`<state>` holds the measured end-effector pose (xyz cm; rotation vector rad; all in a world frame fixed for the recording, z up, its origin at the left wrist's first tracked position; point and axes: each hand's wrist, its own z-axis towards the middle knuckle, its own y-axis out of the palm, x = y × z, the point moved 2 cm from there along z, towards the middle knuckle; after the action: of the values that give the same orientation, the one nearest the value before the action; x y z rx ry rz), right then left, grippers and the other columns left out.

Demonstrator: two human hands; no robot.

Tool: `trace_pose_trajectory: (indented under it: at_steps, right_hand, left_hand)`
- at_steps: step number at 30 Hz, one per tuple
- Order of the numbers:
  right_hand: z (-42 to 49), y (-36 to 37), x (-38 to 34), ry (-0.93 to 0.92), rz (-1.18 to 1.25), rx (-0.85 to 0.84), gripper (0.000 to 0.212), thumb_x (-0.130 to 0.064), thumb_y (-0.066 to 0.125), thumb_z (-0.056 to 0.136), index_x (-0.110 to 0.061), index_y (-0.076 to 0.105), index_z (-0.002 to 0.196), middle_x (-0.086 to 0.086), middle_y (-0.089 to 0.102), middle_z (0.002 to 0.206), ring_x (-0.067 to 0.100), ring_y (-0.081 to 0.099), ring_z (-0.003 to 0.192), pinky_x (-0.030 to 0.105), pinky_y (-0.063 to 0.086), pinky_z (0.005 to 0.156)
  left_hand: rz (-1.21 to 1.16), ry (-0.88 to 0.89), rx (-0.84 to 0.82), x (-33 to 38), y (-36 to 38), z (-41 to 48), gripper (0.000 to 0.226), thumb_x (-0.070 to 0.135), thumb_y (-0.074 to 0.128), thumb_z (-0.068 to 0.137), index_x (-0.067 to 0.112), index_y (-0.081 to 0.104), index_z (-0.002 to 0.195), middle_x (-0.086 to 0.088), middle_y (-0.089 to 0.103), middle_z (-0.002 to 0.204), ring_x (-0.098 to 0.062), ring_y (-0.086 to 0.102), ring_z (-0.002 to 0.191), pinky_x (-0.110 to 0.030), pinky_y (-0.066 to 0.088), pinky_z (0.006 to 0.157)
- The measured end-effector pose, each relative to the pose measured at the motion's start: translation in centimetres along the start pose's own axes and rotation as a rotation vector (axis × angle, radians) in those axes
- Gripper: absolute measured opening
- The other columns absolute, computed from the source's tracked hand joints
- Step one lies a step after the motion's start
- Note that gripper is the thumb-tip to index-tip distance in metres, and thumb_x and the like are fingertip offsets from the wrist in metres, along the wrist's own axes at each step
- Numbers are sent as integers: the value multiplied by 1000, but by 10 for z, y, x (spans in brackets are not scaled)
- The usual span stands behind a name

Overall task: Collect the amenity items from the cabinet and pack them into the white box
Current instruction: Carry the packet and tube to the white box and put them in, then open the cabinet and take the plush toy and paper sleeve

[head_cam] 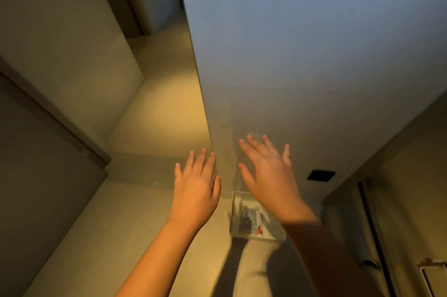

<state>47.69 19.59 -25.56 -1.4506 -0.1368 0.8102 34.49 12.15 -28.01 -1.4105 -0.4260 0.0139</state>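
Note:
Both my hands are raised in front of a tall pale cabinet door (302, 59) that fills the upper right. My left hand (197, 190) has straight, spread fingers at the door's left edge and holds nothing. My right hand (268, 173), slightly blurred, lies flat with spread fingers against the door's lower part. Below the hands a white box (235, 214) stands on the beige counter (135, 229); small packets, one with a red mark (259, 229), lie inside it. My right forearm hides part of the box.
A black rectangular plate (321, 175) sits on the wall to the right of the door. Beige wall panels (60, 42) rise on the left. A dark vertical bar (372, 224) and a white-framed fixture (433, 277) are at the lower right.

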Motion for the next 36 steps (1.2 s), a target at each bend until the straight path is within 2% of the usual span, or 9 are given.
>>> trace_pose_trajectory:
  at_steps: [4,11,17,21,24,30,36]
  right_hand:
    - [-5,-40,-25,-95,21,-38,50,-38,42,94,-29,31,142,-8,27,150,18,13,141,49,1,112]
    - [-13,-80,-85,-341,48,-73,49,-38,42,94,-31,32,141,-10,26,150,16,14,141,50,2,112]
    - [-33,-79,-149,-552,70,-174,51,-39,41,94,-32,26,143,-12,21,152,15,10,142,48,5,112]
    - [-51,-73,-196,-685,86,-224,51,-39,40,95,-32,25,143,-13,20,152,14,9,142,47,7,112]
    - [-66,-72,-228,-757,98,-235,50,-38,40,95,-32,25,143,-14,20,152,13,9,142,46,6,112]
    - [-109,-65,-297,-922,103,-294,49,-37,39,96,-31,26,143,-14,20,152,13,9,142,46,5,113]
    - [-173,-57,-380,-1077,143,-310,48,-35,40,96,-30,29,142,-13,24,151,14,14,141,46,9,112]
  left_hand:
    - [11,-20,118,19,-55,-26,47,23,50,92,13,42,137,-6,38,145,-27,20,140,-53,14,109]
    - [180,-108,289,31,-123,-65,44,16,69,80,6,59,122,-15,58,126,-37,45,125,-67,28,95]
    - [241,-328,363,8,-160,-124,45,17,68,82,6,57,124,-14,58,126,-36,48,122,-65,30,96]
    - [242,-507,385,-14,-179,-169,47,24,52,92,11,44,136,-9,48,138,-28,37,132,-54,21,107]
    - [264,-607,416,-27,-192,-201,47,25,50,93,11,42,138,-10,45,140,-29,34,134,-54,19,108]
    - [316,-829,414,-60,-211,-276,52,35,32,98,21,21,147,0,25,152,-21,12,142,-47,6,112]
    - [347,-983,481,-91,-248,-368,51,34,34,98,21,24,146,0,27,151,-22,14,141,-48,6,112]
